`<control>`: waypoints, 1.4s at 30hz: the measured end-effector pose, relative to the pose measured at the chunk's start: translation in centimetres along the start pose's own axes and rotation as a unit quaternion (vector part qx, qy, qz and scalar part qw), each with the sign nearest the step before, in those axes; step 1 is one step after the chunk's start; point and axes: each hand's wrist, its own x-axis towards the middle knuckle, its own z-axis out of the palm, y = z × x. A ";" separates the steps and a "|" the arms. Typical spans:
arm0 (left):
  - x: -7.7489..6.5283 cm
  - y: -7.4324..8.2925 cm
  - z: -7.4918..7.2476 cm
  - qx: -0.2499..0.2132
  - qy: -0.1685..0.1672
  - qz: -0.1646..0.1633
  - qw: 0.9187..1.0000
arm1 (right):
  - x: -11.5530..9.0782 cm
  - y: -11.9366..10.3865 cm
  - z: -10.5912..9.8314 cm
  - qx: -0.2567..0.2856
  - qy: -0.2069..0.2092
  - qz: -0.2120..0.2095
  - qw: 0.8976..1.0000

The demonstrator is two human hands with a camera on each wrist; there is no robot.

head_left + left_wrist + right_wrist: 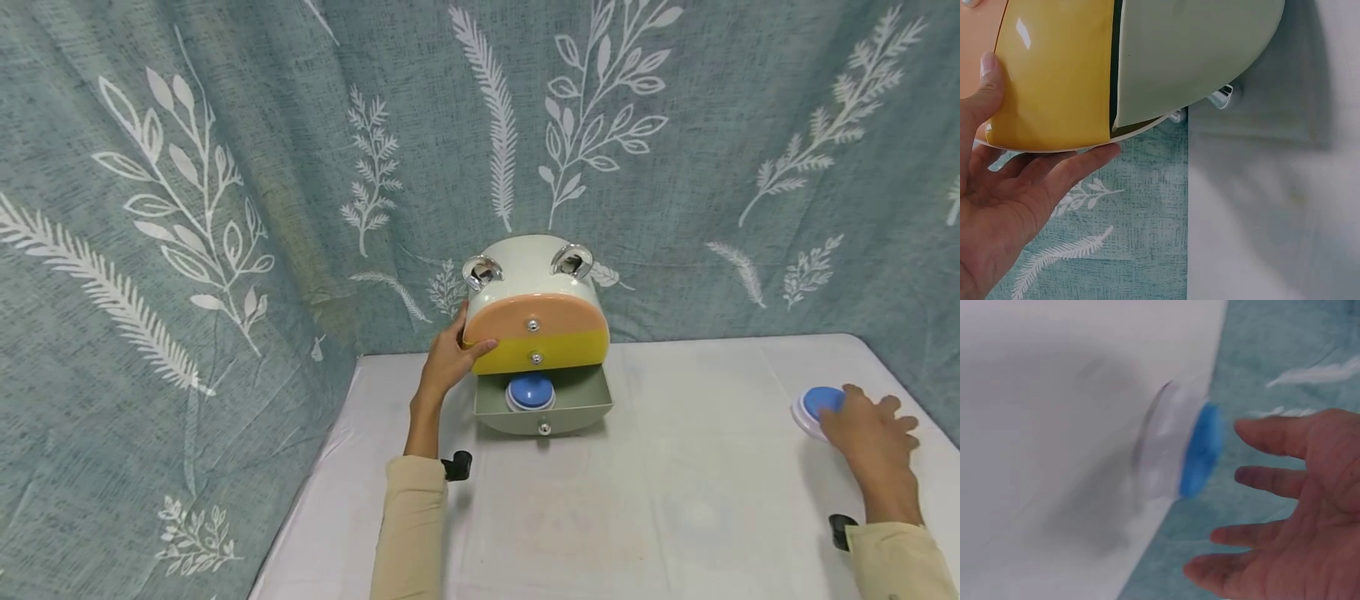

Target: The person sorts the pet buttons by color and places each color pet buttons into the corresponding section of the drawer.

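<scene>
A small white drawer box (517,258) with two silver rings on top stands at the back of the table. Its orange drawer (502,317) and yellow drawer (502,354) are closed, while the green bottom drawer (588,390) is pulled out. Inside that drawer sits a blue-topped push button (531,390) with a white base. My left hand (447,360) holds the box's left side, thumb on the front and fingers along the side (1016,206). Far to the right, my right hand (876,433) hovers with spread fingers beside a second blue-and-white push button (1200,453), apart from it in the right wrist view.
A white cloth covers the table (675,483). Behind and to the left hangs a teal curtain (300,167) with white leaf patterns, close behind the box. Each wrist carries a small black mount (459,465).
</scene>
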 end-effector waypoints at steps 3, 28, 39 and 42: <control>0.0 -0.1 0.1 0.002 -0.004 0.000 1.000 | 0.4 1.5 0.5 -0.003 -0.018 0.024 1.000; 0.3 -0.1 0.2 0.006 -0.003 -0.004 1.000 | 1.4 2.0 2.2 0.085 0.052 -0.035 0.994; 0.1 -0.2 0.0 0.006 0.004 -0.008 1.000 | -1.6 -6.8 4.3 0.126 0.042 -0.137 0.982; 0.1 -0.1 0.1 0.004 0.002 -0.007 1.000 | -3.2 -10.2 4.8 0.138 0.020 -0.182 0.973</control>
